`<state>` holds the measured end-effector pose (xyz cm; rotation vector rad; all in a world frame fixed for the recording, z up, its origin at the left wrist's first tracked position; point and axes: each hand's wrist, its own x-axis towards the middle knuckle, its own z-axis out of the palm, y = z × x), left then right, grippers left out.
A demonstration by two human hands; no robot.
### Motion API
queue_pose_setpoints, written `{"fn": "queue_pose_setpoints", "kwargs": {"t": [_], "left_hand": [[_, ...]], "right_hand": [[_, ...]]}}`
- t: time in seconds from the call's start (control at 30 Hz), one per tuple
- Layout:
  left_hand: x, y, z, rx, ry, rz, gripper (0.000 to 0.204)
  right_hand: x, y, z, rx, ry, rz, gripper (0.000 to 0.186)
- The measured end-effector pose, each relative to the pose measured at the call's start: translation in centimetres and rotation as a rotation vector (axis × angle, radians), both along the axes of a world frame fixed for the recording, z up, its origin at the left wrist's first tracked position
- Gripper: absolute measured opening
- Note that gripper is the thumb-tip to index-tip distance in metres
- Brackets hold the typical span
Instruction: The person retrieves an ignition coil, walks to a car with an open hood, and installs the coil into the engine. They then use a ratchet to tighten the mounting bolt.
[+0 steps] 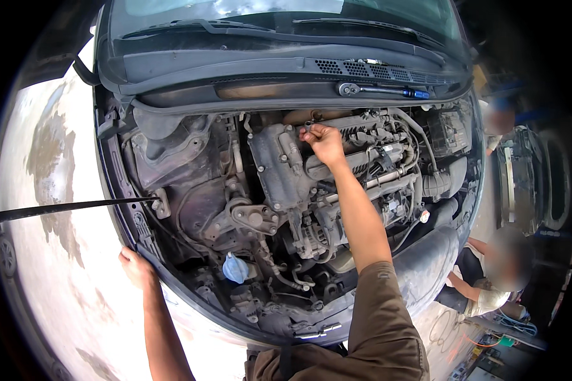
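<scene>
My right hand (324,143) reaches over the engine (362,159). Its fingers are pinched together at the far edge of the engine top, beside the dark timing-end cover (274,166). Whatever small dark piece is at the fingertips is too small to name. On the car's left front fender edge (147,257) rests my left hand (138,268), loosely spread, with nothing visible in it. A ratchet wrench (381,91) with a blue handle lies on the cowl beyond the engine, out of reach of both hands' present grip.
A black hood prop rod (76,206) slants in from the left. The blue washer-fluid cap (235,268) sits near the front. Battery (449,132) and air intake hose (445,181) are at right. Two other people (483,279) are off to the right, near hoses (515,324).
</scene>
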<state>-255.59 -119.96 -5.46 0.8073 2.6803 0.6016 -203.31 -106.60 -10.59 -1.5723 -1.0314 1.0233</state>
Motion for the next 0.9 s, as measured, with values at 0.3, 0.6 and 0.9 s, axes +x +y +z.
{"fn": "queue_pose_setpoints", "kwargs": {"t": [0.3,0.6,0.9], "left_hand": [[-0.9,-0.3,-0.7,0.030,-0.030,0.005,0.069],[-2.1,-0.9,-1.3,0.062,-0.042,-0.035,0.069],[-3.4,-0.8,-3.4,0.097,-0.060,-0.046,0.071]], "right_hand": [[0.0,-2.9,2.5,0.110,-0.255,-0.023,0.031],[21.1,-3.5,14.9,0.239,-0.792,-0.646,0.036],[28.8,2.3,18.5,-0.361,-1.182,0.033,0.086]]}}
